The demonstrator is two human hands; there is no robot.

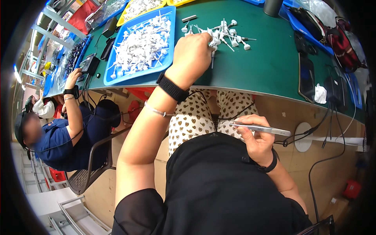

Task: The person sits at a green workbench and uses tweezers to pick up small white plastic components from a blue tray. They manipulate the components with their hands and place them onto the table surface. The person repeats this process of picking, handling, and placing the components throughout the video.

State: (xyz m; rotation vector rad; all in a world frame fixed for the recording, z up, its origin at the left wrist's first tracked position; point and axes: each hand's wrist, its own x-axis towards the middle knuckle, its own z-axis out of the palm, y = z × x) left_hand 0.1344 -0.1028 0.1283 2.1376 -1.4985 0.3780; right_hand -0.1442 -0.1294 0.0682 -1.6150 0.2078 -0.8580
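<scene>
My left hand (192, 56) reaches over the green table with its fingers curled down at a loose pile of small white plastic pieces with thin stems (235, 39). Its fingertips are partly hidden, so I cannot make out what they pinch. One white piece (212, 44) shows right beside the fingers. My right hand (260, 145) is closed round metal tweezers (270, 129), held above my lap in front of the table edge, their tips pointing left. A blue tray (171, 43) heaped with similar white pieces lies left of my left hand.
Yellow trays (129, 11) stand behind the blue one. A small metal bar (188, 18) and a dark cylinder (273, 6) are farther back. At right lie a phone (306, 76), bags (344, 43) and cables (333, 113). A seated co-worker (58, 137) is at left.
</scene>
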